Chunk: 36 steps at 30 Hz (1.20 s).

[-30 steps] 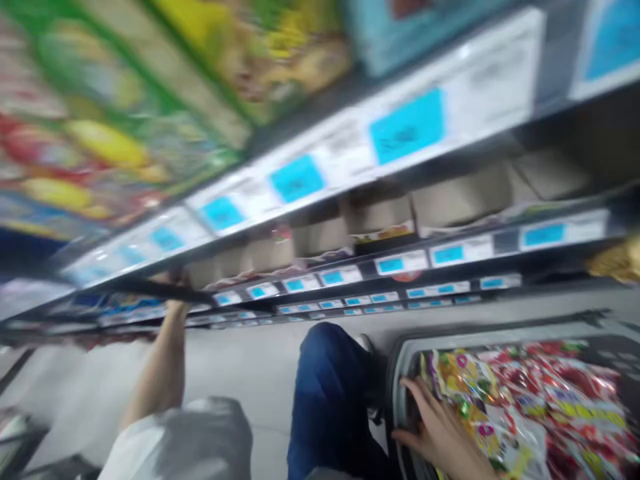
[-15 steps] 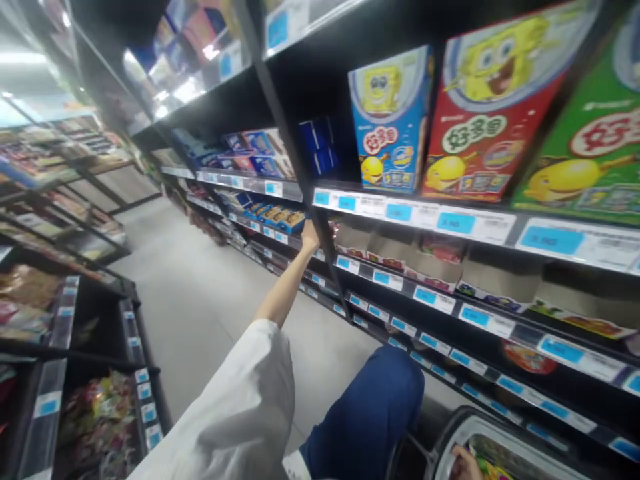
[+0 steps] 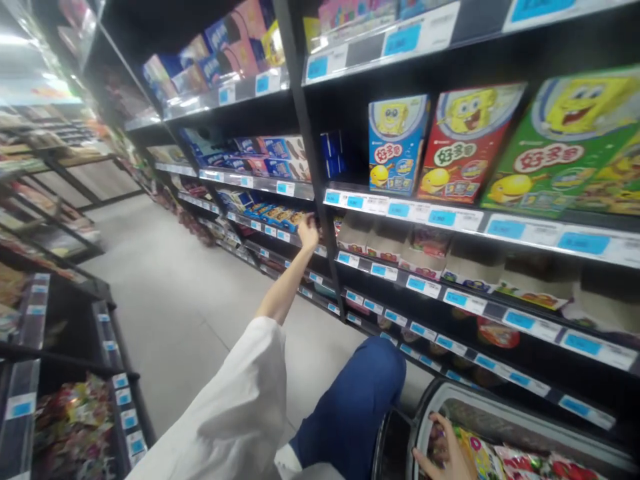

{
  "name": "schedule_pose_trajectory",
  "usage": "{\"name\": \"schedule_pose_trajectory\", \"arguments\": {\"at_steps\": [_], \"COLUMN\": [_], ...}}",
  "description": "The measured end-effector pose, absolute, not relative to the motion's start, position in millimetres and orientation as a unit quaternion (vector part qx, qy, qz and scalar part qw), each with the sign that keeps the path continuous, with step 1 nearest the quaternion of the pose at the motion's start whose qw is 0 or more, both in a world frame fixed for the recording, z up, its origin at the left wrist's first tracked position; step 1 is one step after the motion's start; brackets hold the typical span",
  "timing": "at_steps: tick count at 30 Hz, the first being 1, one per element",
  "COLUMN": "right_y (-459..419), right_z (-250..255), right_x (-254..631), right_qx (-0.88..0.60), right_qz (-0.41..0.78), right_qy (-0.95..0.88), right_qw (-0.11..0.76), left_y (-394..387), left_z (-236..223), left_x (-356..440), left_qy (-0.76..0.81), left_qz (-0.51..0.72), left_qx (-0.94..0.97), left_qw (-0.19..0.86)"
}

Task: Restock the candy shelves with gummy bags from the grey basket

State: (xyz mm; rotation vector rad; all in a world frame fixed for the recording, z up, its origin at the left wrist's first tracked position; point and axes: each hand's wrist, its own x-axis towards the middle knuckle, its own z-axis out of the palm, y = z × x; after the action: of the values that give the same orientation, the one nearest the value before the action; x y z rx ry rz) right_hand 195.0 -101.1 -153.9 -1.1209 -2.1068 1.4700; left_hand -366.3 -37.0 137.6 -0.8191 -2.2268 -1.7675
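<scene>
Left hand (image 3: 309, 232) outstretched at shelf (image 3: 263, 229); right hand (image 3: 447, 453) spread over basket (image 3: 440, 395).

We see a row of blue packs with biscuit pictures (image 3: 273, 213) lying on the shelf ahead, reaching to the left hand (image 3: 309, 233) at their right end; whether that hand grips one, we cannot tell. Near us at right, a black basket with a pale grey rim (image 3: 493, 420) holds glossy, crumpled yellow (image 3: 477, 455) and red packets (image 3: 525, 461), with the right hand (image 3: 449, 455) spread at its left end.
</scene>
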Motion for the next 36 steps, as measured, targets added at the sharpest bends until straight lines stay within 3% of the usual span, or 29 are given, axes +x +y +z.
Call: {"name": "schedule_pose_trajectory", "arguments": {"at_steps": [6, 8, 10, 13, 17, 23, 30, 36], "right_y": [-105.9, -105.6, -101.0, -95.3, -92.9, -75.6, -47.1, -35.3], "right_z": [-121.2, -108.5, -104.2, -111.9, -126.2, -125.6, -121.1, -125.4], "right_x": [193.9, 193.3, 193.5, 195.1, 200.6, 236.6, 311.2, 387.6], "right_qx": [-0.370, -0.365, -0.365, -0.360, -0.353, -0.444, -0.676, -0.801], "right_qz": [0.530, 0.530, 0.520, 0.493, 0.481, 0.448, 0.278, 0.212], "right_qy": [-0.749, -0.751, -0.758, -0.775, -0.786, -0.745, -0.607, -0.503], "right_qw": [0.144, 0.149, 0.151, 0.164, 0.161, 0.219, 0.311, 0.245], "left_y": [-82.8, -89.9, -89.7, -81.9, -78.5, -101.9, -119.3, -122.9], "left_z": [121.1, 108.7, 97.6, 81.2, 46.6, 6.6, -38.1, -59.1], "left_x": [-259.8, -206.7, -147.4, -48.8, 58.8, 90.8, 102.5, 115.5], "left_qy": [-0.659, -0.486, -0.430, -0.318, -0.295, -0.270, -0.019, 0.017], "left_qz": [-0.686, -0.736, -0.668, -0.210, 0.217, 0.293, 0.301, 0.288], "left_qx": [-0.183, -0.317, -0.557, -0.924, -0.915, -0.892, -0.883, -0.889], "left_qw": [0.249, 0.347, 0.243, -0.029, -0.167, -0.213, -0.359, -0.354]}}
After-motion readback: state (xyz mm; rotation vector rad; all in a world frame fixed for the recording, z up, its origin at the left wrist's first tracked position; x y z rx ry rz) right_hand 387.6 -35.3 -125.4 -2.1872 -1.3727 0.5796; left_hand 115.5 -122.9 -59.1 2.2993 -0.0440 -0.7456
